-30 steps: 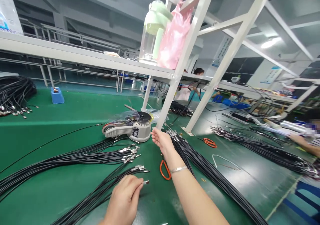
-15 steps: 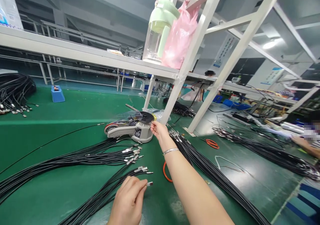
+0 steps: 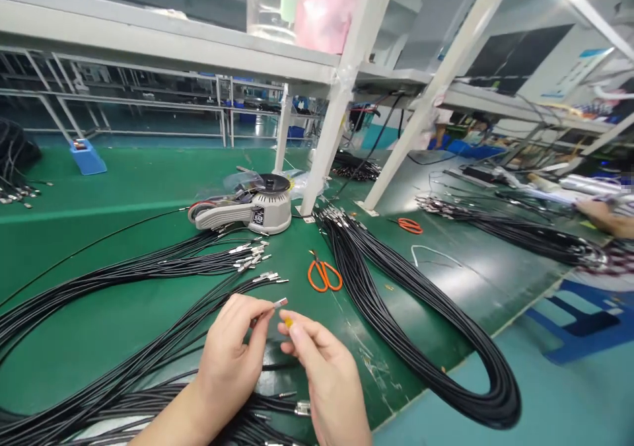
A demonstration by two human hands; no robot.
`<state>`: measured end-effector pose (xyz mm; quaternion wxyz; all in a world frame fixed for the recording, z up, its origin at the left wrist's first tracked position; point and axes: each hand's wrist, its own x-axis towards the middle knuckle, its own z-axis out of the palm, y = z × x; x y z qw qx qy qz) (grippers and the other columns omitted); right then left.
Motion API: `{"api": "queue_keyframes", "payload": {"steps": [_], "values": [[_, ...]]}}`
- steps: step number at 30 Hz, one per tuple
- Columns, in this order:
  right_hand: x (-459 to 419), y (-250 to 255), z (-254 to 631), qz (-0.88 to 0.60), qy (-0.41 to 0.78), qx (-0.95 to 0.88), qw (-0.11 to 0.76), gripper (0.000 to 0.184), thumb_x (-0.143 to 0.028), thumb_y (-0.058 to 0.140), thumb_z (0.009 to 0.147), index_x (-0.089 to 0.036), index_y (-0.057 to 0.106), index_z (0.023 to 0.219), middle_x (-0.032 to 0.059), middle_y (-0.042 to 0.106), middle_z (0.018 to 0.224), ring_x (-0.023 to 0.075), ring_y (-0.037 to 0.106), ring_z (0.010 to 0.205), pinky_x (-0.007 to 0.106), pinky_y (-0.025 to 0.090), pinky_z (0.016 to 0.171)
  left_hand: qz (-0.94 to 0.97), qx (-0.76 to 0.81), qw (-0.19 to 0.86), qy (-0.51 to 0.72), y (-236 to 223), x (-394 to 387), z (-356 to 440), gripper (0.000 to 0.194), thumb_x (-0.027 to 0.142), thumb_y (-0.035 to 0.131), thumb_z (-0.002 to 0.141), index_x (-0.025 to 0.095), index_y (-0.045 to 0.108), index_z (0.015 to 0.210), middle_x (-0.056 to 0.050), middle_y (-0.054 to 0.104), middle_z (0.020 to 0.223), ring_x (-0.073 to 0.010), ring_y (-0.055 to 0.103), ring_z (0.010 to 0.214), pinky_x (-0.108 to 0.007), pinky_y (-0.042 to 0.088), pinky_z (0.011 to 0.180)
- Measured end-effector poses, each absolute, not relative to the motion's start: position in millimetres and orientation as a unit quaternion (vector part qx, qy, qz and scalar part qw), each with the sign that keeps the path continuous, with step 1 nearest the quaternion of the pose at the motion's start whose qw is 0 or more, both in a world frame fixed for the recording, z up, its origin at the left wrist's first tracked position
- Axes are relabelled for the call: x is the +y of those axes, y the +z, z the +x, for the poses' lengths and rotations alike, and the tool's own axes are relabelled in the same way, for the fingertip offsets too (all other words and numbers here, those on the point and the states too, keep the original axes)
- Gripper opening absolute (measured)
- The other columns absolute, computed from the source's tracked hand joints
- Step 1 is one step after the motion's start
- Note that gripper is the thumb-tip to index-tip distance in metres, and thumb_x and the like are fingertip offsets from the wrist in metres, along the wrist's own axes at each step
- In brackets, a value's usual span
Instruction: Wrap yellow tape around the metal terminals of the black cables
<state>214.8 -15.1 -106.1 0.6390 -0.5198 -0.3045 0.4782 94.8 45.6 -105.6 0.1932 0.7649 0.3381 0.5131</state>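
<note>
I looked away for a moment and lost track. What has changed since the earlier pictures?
The right hand has drawn back from beside the grey machine towards the left hand and now holds a small yellow piece. The view has tipped downward. The left hand still holds a metal connector; the grey machine and orange scissors seem not to have moved.

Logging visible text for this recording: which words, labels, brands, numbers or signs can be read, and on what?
No text is readable.
Black label on the grey machine: too small to read.
Wall sign, upper right: blurred, unreadable.
Connector in the left hand: any marking too small to read.
</note>
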Motion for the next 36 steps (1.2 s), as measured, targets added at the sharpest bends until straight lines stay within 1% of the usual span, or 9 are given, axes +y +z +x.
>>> {"api": "queue_keyframes", "payload": {"steps": [4, 8, 11, 17, 22, 26, 29, 36], "values": [[-17.3, -109.9, 207.6, -0.499, 0.481, -0.319, 0.647, 0.02, -0.037, 0.067, 0.079, -0.019, 0.075, 0.083, 0.0077, 0.071, 0.099, 0.0214, 0.063, 0.092, 0.028, 0.053, 0.075, 0.762, 0.359, 0.205, 0.498, -103.6, 36.9, 96.7, 0.014, 0.009, 0.054, 0.085, 0.022, 0.058, 0.088, 0.004, 0.064, 0.078, -0.0088, 0.058, 0.072, -0.019, 0.045, 0.068], [-19.4, -108.8, 208.1, -0.517, 0.462, -0.322, 0.645, 0.023, -0.039, 0.065, 0.08, -0.019, 0.075, 0.088, 0.0067, 0.072, 0.092, 0.0192, 0.064, 0.083, 0.028, 0.053, 0.074, 0.758, 0.359, 0.215, 0.501, -103.6, 29.4, 96.2, 0.014, 0.009, 0.054, 0.085, 0.022, 0.058, 0.086, 0.004, 0.065, 0.076, -0.0084, 0.059, 0.072, -0.019, 0.046, 0.068], [-21.4, -109.7, 207.4, -0.53, 0.453, -0.324, 0.639, 0.023, -0.038, 0.065, 0.081, -0.019, 0.074, 0.089, 0.0056, 0.072, 0.09, 0.0174, 0.064, 0.077, 0.028, 0.052, 0.074, 0.76, 0.334, 0.216, 0.513, -104.8, 26.0, 95.1, 0.016, 0.007, 0.052, 0.086, 0.022, 0.058, 0.088, 0.004, 0.065, 0.078, -0.0089, 0.059, 0.073, -0.02, 0.046, 0.07], [-21.5, -107.0, 203.4, -0.535, 0.448, -0.335, 0.633, 0.023, -0.038, 0.064, 0.082, -0.021, 0.075, 0.092, 0.0045, 0.072, 0.092, 0.0175, 0.064, 0.079, 0.027, 0.052, 0.074, 0.774, 0.3, 0.204, 0.519, -103.9, 26.3, 92.5, 0.022, 0.002, 0.051, 0.085, 0.022, 0.059, 0.09, 0.002, 0.063, 0.079, -0.0098, 0.058, 0.074, -0.022, 0.047, 0.069], [-21.8, -104.9, 202.0, -0.547, 0.441, -0.339, 0.625, 0.023, -0.038, 0.063, 0.082, -0.021, 0.074, 0.093, 0.0033, 0.072, 0.088, 0.0166, 0.063, 0.076, 0.027, 0.052, 0.073, 0.776, 0.289, 0.199, 0.524, -102.7, 26.0, 90.6, 0.026, 0.0, 0.049, 0.085, 0.022, 0.06, 0.093, 0.001, 0.063, 0.081, -0.0098, 0.058, 0.076, -0.021, 0.047, 0.069], [-21.9, -105.0, 200.3, -0.545, 0.445, -0.331, 0.629, 0.023, -0.038, 0.064, 0.081, -0.02, 0.074, 0.092, 0.004, 0.072, 0.091, 0.0174, 0.064, 0.079, 0.027, 0.052, 0.075, 0.776, 0.295, 0.201, 0.52, -103.6, 25.4, 89.4, 0.026, 0.001, 0.049, 0.085, 0.022, 0.061, 0.094, 0.0, 0.063, 0.08, -0.0097, 0.058, 0.076, -0.021, 0.048, 0.068], [-21.1, -104.5, 198.9, -0.548, 0.444, -0.327, 0.629, 0.024, -0.038, 0.064, 0.081, -0.019, 0.074, 0.091, 0.0045, 0.072, 0.09, 0.0177, 0.063, 0.077, 0.028, 0.052, 0.074, 0.776, 0.3, 0.195, 0.519, -103.6, 25.6, 89.1, 0.025, 0.002, 0.049, 0.086, 0.022, 0.061, 0.095, 0.0, 0.063, 0.08, -0.0102, 0.058, 0.074, -0.022, 0.048, 0.067], [-18.6, -104.3, 197.9, -0.557, 0.436, -0.328, 0.626, 0.026, -0.039, 0.064, 0.081, -0.018, 0.075, 0.093, 0.0037, 0.07, 0.078, 0.0192, 0.062, 0.076, 0.03, 0.05, 0.074, 0.781, 0.314, 0.186, 0.506, -105.3, 25.3, 87.2, 0.025, 0.006, 0.049, 0.087, 0.022, 0.062, 0.102, -0.002, 0.064, 0.083, -0.0118, 0.059, 0.075, -0.023, 0.049, 0.067]]}}
